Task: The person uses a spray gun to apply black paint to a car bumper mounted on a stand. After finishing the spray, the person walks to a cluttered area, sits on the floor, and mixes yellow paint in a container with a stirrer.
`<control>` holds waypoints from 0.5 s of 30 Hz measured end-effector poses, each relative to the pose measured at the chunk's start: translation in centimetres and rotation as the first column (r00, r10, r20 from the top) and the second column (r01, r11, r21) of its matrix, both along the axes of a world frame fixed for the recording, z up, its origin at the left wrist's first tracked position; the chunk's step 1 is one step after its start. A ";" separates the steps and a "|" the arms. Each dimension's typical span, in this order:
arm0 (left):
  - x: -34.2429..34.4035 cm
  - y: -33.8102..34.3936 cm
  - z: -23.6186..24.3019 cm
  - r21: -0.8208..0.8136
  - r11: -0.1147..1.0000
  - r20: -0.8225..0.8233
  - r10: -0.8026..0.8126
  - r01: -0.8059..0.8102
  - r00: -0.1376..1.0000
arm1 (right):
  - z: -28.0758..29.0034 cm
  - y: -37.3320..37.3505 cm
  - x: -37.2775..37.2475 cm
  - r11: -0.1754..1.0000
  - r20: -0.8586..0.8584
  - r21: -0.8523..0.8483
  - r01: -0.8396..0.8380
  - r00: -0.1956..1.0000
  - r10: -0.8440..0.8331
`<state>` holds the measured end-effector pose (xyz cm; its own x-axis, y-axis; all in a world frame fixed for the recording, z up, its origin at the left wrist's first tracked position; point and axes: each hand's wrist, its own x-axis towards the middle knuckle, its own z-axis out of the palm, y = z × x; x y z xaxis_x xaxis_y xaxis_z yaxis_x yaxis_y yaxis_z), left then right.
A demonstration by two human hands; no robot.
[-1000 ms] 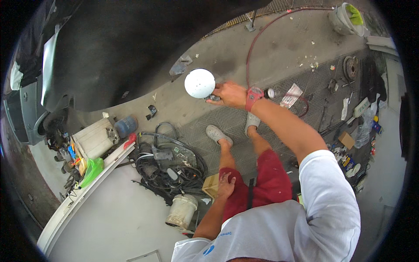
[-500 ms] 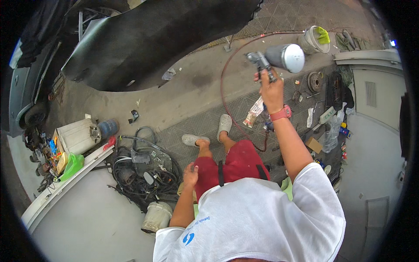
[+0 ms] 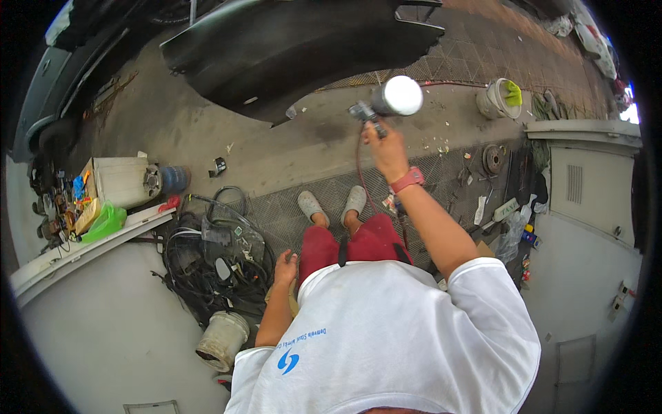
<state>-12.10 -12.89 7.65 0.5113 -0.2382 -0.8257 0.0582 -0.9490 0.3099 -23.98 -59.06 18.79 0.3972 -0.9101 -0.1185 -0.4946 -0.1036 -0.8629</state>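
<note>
A silver spray gun [image 3: 367, 119] with a round white-topped cup [image 3: 398, 95] is gripped in my right hand [image 3: 387, 148], raised out in front of me below a hanging black car body panel [image 3: 296, 48]. A red hose [image 3: 358, 162] runs down behind that arm. My left hand [image 3: 285, 268] hangs beside my red shorts, fingers apart and slightly bent, holding nothing. My feet, in grey clogs, stand on a grated strip of floor.
At left are a grey vehicle [image 3: 55, 90], a pale container [image 3: 121, 181], coiled black hoses [image 3: 200, 269] and a dirty bucket [image 3: 222, 340]. At right are a bucket with a yellow-green cloth [image 3: 496, 102], a wheel rim [image 3: 494, 159], scattered scraps and a pale cabinet [image 3: 586, 193].
My right hand swung right with the spray gun, turning it, then came slightly back left. The view has shifted, showing more of the black panel. My left hand stays low beside my leg.
</note>
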 end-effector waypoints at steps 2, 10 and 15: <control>1.0 1.0 0.1 -0.008 1.000 0.028 0.016 -0.016 0.999 | -0.3 2.6 3.7 0.997 0.018 -0.025 -0.079 0.997 0.080; 6.3 6.1 0.0 -0.054 0.990 0.027 0.131 -0.130 0.991 | -0.4 9.1 15.1 0.965 0.064 0.018 -0.261 0.964 0.260; 8.5 8.7 -0.2 0.021 0.990 0.032 0.138 -0.139 0.990 | 0.5 8.6 17.1 0.935 0.285 0.262 -0.241 0.944 0.163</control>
<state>-3.62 -4.18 7.43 0.5628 -0.1444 -0.8139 0.1804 -0.9394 0.2914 -6.85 -50.51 19.33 0.6209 -0.7481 -0.2341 -0.2489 0.0951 -0.9639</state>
